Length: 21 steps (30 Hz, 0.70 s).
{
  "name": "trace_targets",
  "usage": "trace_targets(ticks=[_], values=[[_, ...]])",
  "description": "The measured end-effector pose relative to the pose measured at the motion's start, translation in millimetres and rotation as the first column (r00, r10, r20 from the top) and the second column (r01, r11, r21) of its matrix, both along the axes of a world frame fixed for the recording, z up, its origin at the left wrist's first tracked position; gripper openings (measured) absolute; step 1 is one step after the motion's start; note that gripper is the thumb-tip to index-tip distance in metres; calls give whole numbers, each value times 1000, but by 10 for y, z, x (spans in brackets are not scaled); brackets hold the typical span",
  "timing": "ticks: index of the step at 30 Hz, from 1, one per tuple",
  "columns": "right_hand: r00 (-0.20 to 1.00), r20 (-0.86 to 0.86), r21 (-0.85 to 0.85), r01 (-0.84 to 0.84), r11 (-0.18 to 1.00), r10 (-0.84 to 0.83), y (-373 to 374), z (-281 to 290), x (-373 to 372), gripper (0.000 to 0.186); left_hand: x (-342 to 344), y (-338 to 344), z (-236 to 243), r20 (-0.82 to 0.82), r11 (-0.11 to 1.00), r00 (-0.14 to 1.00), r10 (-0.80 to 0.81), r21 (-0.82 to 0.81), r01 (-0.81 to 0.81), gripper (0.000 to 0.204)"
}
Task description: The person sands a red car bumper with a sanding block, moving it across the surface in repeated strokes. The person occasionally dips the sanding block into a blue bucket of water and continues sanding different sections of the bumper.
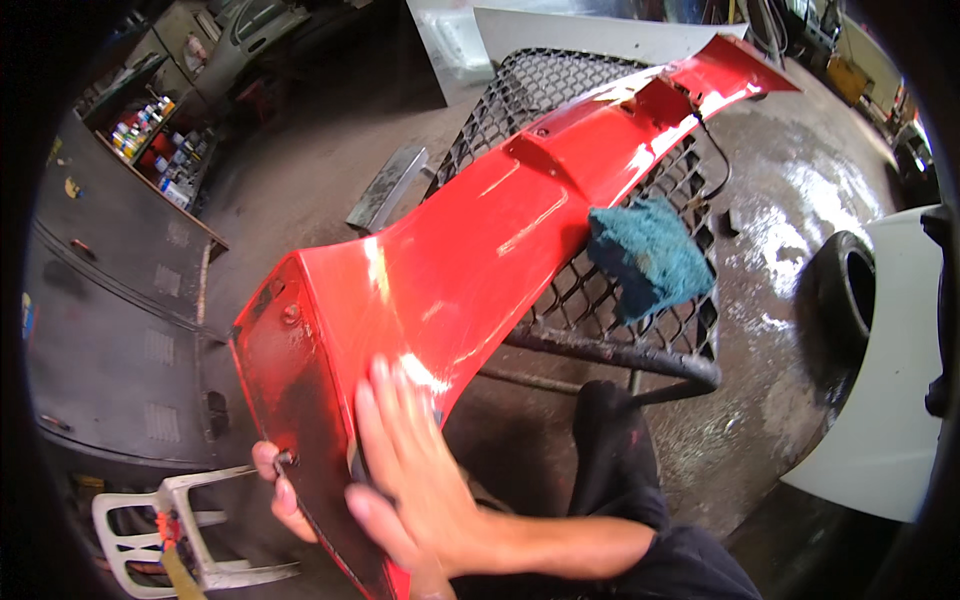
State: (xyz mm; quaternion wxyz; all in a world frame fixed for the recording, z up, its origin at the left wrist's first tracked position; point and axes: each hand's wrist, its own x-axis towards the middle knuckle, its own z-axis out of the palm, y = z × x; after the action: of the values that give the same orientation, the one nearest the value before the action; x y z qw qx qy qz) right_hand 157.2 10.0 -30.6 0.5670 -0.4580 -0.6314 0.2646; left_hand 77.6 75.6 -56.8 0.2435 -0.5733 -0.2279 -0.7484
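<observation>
The concrete floor (300,165) stretches bare beyond the left hand, and a wet, shining stretch lies open to the right of the right forearm. The red panel (450,250) lies under and between both hands, its near end reaching past its support toward the person, its long body running ahead and rightward, its left edge bordering free air. Its top is glossy, with bright reflections and pale streaks; the end face by the left fingers is duller and blackened, and farther off come a stepped fold and a cut-out. Grey cabinets (130,290) stand well left of the left hand. Ahead of the right hand, the mesh stand (610,352) bears the panel, its tube edge rounding off at the right. A white panel (870,400) stands well right, with a tyre (832,300) beside it; a white chair (180,505) is left of the left hand. The right hand (425,470) lies flat, slightly blurred, fingers straight and close together. Ahead and right of it sits a blue-green cloth (655,260). The left hand (285,500), mostly hidden, curls its fingertips round the panel's left edge.
</observation>
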Motion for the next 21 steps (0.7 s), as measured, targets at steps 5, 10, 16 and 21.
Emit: trace_targets(ticks=[5, 10, 16, 21], values=[[835, 484, -114, 356, 928, -261, 524, -96, 481, 65, -249, -51, -142, -154, 954, 947, 282, -61, -294, 41], [986, 161, -226, -5, 974, 43, 330, -41, 298, 70, -241, 194, -322, -80, 929, 926, 368, 7, -369, 46], [621, 680, -177, 655, 735, -389, 994, -3, 779, 64, -159, -19, -67, -18, 976, 993, 112, -188, -114, 47], [886, 457, -362, 269, 893, -82, 623, 149, 524, 70, -408, -367, 130, -231, 861, 972, -37, -501, -86, 40]])
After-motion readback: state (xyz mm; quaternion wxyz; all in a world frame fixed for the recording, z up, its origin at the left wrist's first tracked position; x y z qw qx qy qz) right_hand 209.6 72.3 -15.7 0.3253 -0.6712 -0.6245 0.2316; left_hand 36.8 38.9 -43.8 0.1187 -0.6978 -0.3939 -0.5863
